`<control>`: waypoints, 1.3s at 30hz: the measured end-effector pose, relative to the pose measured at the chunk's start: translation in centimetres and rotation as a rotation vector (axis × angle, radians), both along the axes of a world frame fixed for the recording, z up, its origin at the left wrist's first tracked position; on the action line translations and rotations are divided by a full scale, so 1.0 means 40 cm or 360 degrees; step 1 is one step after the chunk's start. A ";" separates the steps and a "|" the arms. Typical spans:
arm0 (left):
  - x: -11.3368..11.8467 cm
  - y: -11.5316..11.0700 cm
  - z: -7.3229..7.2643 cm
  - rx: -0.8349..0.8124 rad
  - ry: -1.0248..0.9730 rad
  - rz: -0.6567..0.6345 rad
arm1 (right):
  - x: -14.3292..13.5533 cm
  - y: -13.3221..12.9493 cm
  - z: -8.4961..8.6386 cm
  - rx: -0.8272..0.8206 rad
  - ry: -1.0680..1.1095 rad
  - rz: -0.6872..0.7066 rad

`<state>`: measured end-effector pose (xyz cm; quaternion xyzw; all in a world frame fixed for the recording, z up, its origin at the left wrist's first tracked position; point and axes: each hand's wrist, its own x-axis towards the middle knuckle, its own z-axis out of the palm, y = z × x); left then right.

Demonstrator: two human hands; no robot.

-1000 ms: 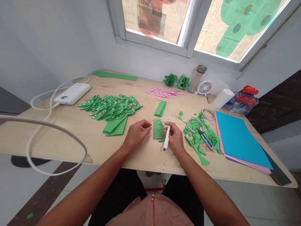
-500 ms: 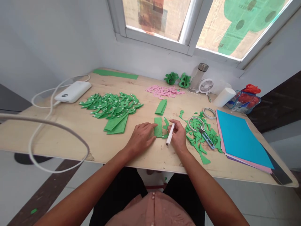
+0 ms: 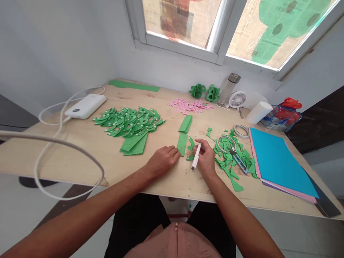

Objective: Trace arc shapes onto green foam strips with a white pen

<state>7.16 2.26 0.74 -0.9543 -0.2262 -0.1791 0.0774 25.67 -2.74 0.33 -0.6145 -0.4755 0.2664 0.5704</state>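
Observation:
My left hand (image 3: 164, 161) rests on the table with bent fingers drawn together at the edge of a green paper piece (image 3: 182, 144), which bears a faint drawn outline. My right hand (image 3: 206, 157) is closed around a white pen (image 3: 197, 156), its dark tip pointing down toward me. Beside the right fingertips lies a curved green paper cut-out (image 3: 191, 144) with small white patches, partly hidden by that hand. Just beyond the paper piece is a folded green paper (image 3: 185, 123).
To the left are a heap of green cut-outs (image 3: 129, 121), stacked green papers (image 3: 135, 144) and a white power bank (image 3: 86, 106) with a looping cable. Pink cut-outs (image 3: 189, 106) lie behind. Green scraps (image 3: 233, 175), snips (image 3: 240, 162), tape rolls (image 3: 242, 131) and blue sheets (image 3: 279, 161) lie right.
My left fingers have curled in and drawn back from the top of the green paper piece to its edge. The right hand still holds the pen. The view has shifted slightly.

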 end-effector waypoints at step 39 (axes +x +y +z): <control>-0.059 0.076 0.066 -0.0138 -0.0106 0.0542 | 0.000 0.001 -0.016 -0.0032 0.0059 -0.0003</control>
